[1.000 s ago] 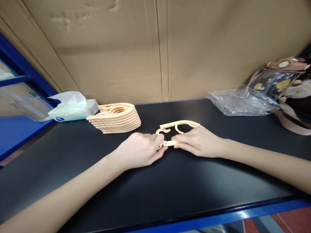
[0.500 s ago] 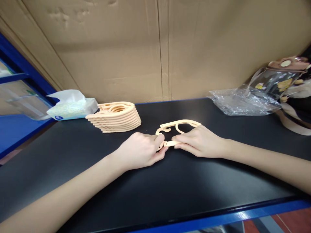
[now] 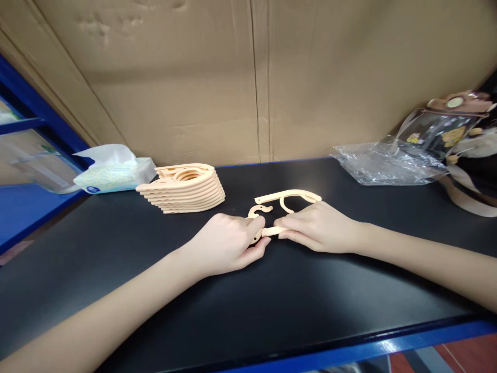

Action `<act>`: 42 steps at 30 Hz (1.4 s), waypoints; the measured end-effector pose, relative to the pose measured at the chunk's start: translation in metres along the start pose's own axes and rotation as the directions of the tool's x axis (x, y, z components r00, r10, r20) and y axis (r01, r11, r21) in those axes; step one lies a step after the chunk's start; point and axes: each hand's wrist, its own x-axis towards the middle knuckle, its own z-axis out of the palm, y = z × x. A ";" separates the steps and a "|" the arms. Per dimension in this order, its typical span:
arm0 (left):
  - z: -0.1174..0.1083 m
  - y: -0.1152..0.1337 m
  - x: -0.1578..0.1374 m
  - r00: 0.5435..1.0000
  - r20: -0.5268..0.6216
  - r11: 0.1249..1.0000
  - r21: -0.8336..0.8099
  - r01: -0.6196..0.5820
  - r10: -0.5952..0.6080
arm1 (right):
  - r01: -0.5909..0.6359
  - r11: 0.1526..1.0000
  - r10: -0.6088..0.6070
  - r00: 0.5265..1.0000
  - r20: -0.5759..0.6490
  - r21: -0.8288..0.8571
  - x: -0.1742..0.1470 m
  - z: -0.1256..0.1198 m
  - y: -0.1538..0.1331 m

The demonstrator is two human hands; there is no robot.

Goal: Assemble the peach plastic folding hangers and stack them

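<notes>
My left hand (image 3: 227, 243) is closed on a small pale-peach plastic hanger hook piece (image 3: 259, 208); its curved hook sticks out above my thumb. My right hand (image 3: 316, 228) pinches a hanger arm (image 3: 272, 231) of the same colour, whose end meets the piece at my left fingertips. Beyond my right fingers, a long curved peach bar (image 3: 287, 194) with a smaller curl below it runs behind the hand. Whether it joins the held arm is hidden. To the left stands a neat stack of folded peach hangers (image 3: 186, 191).
A tissue box (image 3: 116, 173) is at the back left of the black table (image 3: 248, 311). At the back right lie a crumpled clear plastic bag (image 3: 388, 166) and a clear bottle with a brown lid (image 3: 442, 129). A cardboard wall (image 3: 174, 77) rises behind.
The end of the hanger arm has moved slightly left into the hook piece, and its small hole is now covered. Both hands have otherwise hardly shifted.
</notes>
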 end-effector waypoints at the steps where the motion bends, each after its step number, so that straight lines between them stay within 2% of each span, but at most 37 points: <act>1: 0.000 0.000 0.000 1.000 0.003 1.000 -0.027 0.001 0.000 | 0.015 1.000 -0.015 1.000 -0.001 -0.010 0.000 0.000 0.000; 6: -0.001 0.001 0.001 0.999 0.026 0.991 -0.127 0.035 -0.032 | 0.060 0.998 -0.060 0.998 -0.019 -0.035 0.002 0.000 -0.002; 13: -0.004 0.002 0.002 0.995 0.063 0.990 -0.114 0.084 -0.077 | 0.079 0.988 -0.090 0.993 -0.071 -0.136 0.003 -0.001 -0.004; 20: -0.007 0.000 0.002 0.995 0.054 0.990 -0.105 0.095 -0.089 | 0.042 0.976 -0.100 0.957 -0.271 -0.212 0.002 -0.003 -0.004; 24: -0.008 -0.001 0.002 0.993 0.061 0.991 -0.087 0.101 -0.096 | 0.000 0.989 -0.055 0.928 -0.368 -0.149 0.002 -0.006 0.001; 28: -0.007 0.000 0.001 0.992 0.084 0.993 -0.063 0.102 -0.097 | -0.126 0.989 0.078 0.894 -0.442 -0.080 0.002 -0.006 0.008; 37: -0.008 -0.002 0.001 0.994 0.072 0.994 -0.072 0.083 -0.077 | -0.169 0.981 0.192 0.924 -0.332 0.097 0.004 -0.002 0.015; 42: -0.007 -0.001 0.000 0.999 0.031 0.995 -0.101 -0.007 0.011 | -0.227 0.960 0.266 0.922 -0.282 0.163 0.006 0.000 0.018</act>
